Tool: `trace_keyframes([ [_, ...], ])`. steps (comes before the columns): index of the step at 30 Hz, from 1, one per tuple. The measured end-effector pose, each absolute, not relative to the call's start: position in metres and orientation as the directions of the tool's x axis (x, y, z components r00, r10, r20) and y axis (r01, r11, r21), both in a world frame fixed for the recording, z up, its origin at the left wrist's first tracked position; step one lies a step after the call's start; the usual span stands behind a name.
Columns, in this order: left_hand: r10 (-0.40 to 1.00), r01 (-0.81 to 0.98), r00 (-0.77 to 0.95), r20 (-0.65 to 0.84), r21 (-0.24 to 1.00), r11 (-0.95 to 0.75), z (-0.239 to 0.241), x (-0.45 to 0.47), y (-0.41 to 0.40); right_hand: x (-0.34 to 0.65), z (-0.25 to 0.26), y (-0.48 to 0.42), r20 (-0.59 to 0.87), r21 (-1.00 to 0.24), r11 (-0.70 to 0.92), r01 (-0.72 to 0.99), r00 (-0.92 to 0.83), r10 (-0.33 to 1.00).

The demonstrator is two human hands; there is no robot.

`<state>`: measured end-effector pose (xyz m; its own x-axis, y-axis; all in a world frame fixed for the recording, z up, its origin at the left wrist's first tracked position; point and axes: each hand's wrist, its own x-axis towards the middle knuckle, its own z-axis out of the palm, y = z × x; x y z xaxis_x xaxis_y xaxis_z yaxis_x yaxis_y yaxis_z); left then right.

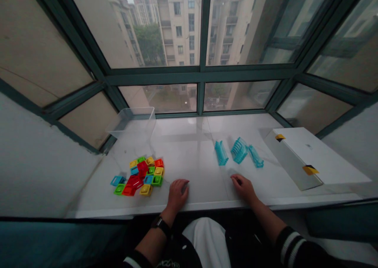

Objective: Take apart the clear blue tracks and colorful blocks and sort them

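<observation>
My left hand [178, 192] rests on the white ledge [189, 149] near its front edge, fingers loosely curled together, with nothing seen in it. Just to its left lies a cluster of plastic pieces, among them a red piece [142, 168], a green square piece [158, 180], a yellow one [146, 190] and a blue one [118, 180]. My right hand [243, 187] also lies on the ledge, closed into a loose fist and seemingly holding nothing. Beyond it sit three translucent blue ribbed plastic pieces: a left one [221, 153], a middle one [239, 150] and a right one [256, 156]. Neither hand touches any piece.
A clear plastic bin [131, 122] stands at the back left by the window. On the right is a white box [320, 157] with yellow-and-black corner marks. Window frames [201, 75] border the ledge at the back and sides.
</observation>
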<state>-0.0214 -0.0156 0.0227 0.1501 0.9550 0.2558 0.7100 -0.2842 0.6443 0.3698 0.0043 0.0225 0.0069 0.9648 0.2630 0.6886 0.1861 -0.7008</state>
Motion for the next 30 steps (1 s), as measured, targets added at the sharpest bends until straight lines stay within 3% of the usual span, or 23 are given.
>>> trace_keyframes([
  [4,0.941,0.628,0.255,0.221,0.703,-0.335,0.041,-0.037,-0.021,0.362,0.012,0.002,0.243,-0.695,0.199,0.691,-0.035,0.969],
  [8,0.937,0.726,0.025,0.348,0.638,-0.256,0.085,-0.090,-0.025,0.362,0.015,0.005,0.252,-0.679,0.191,0.708,-0.019,0.967],
  [12,0.798,0.822,-0.415,0.437,0.556,0.122,0.114,-0.180,-0.016,0.363,0.015,0.005,0.251,-0.664,0.202,0.720,-0.039,0.967],
  [16,0.713,0.718,-0.644,0.279,0.541,0.438,0.101,-0.259,0.000,0.363,0.013,0.005,0.252,-0.662,0.204,0.721,-0.042,0.967],
  [18,0.739,0.679,-0.656,0.154,0.547,0.489,0.088,-0.279,0.004,0.363,0.012,0.006,0.253,-0.663,0.205,0.720,-0.043,0.967],
  [20,0.761,0.680,-0.637,0.124,0.554,0.480,0.077,-0.285,0.007,0.363,0.012,0.006,0.259,-0.659,0.207,0.723,-0.040,0.965],
  [25,0.812,0.711,-0.572,0.116,0.564,0.420,0.068,-0.280,0.008,0.364,0.011,0.007,0.263,-0.652,0.209,0.729,-0.041,0.964],
  [30,0.838,0.772,-0.505,0.209,0.544,0.329,0.068,-0.283,0.019,0.364,0.010,0.006,0.274,-0.647,0.213,0.732,-0.037,0.961],
])
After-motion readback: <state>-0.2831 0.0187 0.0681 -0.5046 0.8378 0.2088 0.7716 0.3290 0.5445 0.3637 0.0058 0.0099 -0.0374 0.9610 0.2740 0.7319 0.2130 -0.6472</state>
